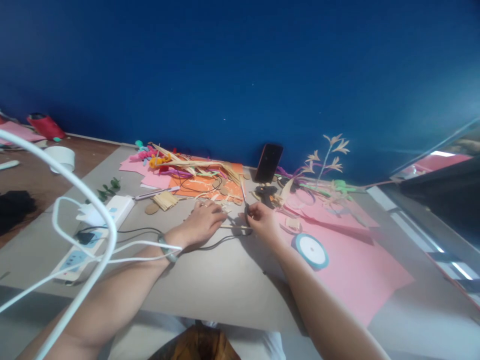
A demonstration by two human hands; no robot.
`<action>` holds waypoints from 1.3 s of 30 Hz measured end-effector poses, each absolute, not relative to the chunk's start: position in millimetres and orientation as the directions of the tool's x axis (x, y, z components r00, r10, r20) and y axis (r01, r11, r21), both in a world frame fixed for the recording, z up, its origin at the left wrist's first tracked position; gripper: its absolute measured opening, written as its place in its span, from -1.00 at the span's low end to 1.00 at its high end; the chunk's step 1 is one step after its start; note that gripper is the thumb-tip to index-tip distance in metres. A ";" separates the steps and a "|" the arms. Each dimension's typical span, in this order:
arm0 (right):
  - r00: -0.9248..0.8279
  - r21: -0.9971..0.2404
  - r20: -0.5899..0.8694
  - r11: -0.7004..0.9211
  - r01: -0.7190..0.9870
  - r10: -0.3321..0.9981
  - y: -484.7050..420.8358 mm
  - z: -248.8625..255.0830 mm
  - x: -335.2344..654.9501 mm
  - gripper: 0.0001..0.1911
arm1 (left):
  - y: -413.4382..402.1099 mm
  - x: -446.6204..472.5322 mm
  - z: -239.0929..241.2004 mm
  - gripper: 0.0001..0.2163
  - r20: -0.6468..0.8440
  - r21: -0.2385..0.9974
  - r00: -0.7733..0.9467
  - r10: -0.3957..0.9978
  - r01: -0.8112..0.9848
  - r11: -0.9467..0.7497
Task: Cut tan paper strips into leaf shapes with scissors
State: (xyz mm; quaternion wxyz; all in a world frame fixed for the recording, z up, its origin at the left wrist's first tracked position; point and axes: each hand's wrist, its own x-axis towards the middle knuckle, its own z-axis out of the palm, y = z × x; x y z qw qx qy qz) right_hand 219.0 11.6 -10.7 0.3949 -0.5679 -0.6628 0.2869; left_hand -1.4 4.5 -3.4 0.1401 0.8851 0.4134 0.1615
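Head view: hands meet on a thin stick (235, 227).
Left hand (202, 222) lies spread at its 9 o'clock end; right hand (262, 220) pinches the 3 o'clock end.

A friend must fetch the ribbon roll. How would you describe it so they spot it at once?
Find the big pink paper sheet on the grey table. Near its left edge, just right of the right hand, lies the ribbon roll. It is the only flat disc there, white with a teal rim.
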 end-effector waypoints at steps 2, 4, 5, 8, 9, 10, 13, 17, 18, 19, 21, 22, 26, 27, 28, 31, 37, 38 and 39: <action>-0.033 -0.820 0.202 0.187 0.540 0.979 12.2 -11.6 219.3 -0.71 | 3.2 1.1 -5.3 -0.72 0.166 0.376 0.625 0.763 0.675 -0.634; -0.030 -0.811 0.205 0.186 0.555 0.978 12.7 -12.4 220.2 -0.73 | 2.7 1.8 -6.1 -0.72 0.159 0.389 0.632 0.759 0.666 -0.636; -0.029 -0.806 0.203 0.183 0.562 0.979 12.7 -12.6 220.5 -0.73 | 2.6 1.8 -5.8 -0.72 0.156 0.408 0.630 0.761 0.660 -0.630; -0.017 -0.822 0.168 0.150 0.549 0.986 11.3 -11.3 218.9 -0.74 | 1.9 1.1 -2.6 -0.71 0.173 0.525 0.594 0.785 0.619 -0.584; -0.017 -0.845 0.145 0.132 0.519 0.989 10.3 -10.0 217.2 -0.73 | 1.2 1.1 -0.8 -0.72 0.185 0.584 0.571 0.800 0.590 -0.557; -0.020 -0.874 0.115 0.111 0.473 0.993 9.1 -8.3 215.1 -0.71 | 0.2 1.3 1.1 -0.73 0.195 0.653 0.546 0.814 0.547 -0.524; -0.041 -0.963 0.028 0.038 0.265 0.999 4.7 -1.6 207.1 -0.65 | -4.4 3.6 6.4 -0.75 0.196 0.845 0.491 0.849 0.355 -0.400; -0.017 -0.998 0.006 0.007 0.063 1.000 -0.4 6.5 199.2 -0.56 | -8.8 8.1 6.8 -0.79 0.156 0.936 0.482 0.862 0.206 -0.284; -0.019 -0.999 0.006 0.006 0.045 1.000 -1.3 7.7 198.1 -0.54 | -9.0 8.8 5.6 -0.81 0.133 0.947 0.473 0.871 0.200 -0.253; -0.030 -0.999 0.005 0.006 0.033 1.000 -2.2 8.5 197.3 -0.54 | -8.8 9.2 4.1 -0.83 0.104 0.956 0.455 0.884 0.199 -0.215; -0.081 -1.000 -0.004 -0.002 0.020 0.997 -4.1 9.5 195.6 -0.54 | -7.9 9.4 1.2 -0.84 0.046 0.970 0.398 0.916 0.203 -0.137; -0.105 -1.000 -0.005 -0.003 0.017 0.994 -5.2 9.8 194.7 -0.54 | -7.4 9.2 0.1 -0.83 0.026 0.974 0.369 0.929 0.201 -0.108; -0.146 -1.000 -0.011 -0.007 0.027 0.989 -11.1 11.7 189.5 -0.56 | -7.7 9.0 -0.6 -0.80 -0.024 0.991 0.341 0.940 0.135 -0.023; -0.148 -1.000 -0.012 -0.007 0.028 0.989 -12.5 12.4 188.2 -0.56 | -8.4 9.3 -0.2 -0.80 -0.050 0.993 0.351 0.935 0.119 0.009; -0.154 -1.000 -0.009 -0.004 0.029 0.988 -13.6 12.9 187.1 -0.56 | -9.1 9.6 0.3 -0.81 -0.078 0.993 0.361 0.929 0.111 0.040; -0.158 -0.998 0.028 0.036 0.050 0.987 -15.1 13.6 185.6 -0.58 | -10.7 10.2 0.9 -0.86 -0.121 0.989 0.379 0.917 0.127 0.078; -0.068 -0.972 0.095 0.107 0.210 0.993 -11.7 17.5 189.8 -0.59 | -7.1 7.4 4.4 -0.83 -0.132 0.982 0.312 0.941 -0.089 0.167; -0.093 -0.963 0.086 0.107 0.249 0.992 -11.4 19.5 191.0 -0.60 | -6.1 6.2 6.4 -0.83 -0.149 0.968 0.291 0.945 -0.152 0.199; -0.132 -0.950 0.070 0.107 0.293 0.989 -11.3 21.6 192.2 -0.61 | -5.3 4.9 8.7 -0.82 -0.163 0.953 0.269 0.949 -0.207 0.222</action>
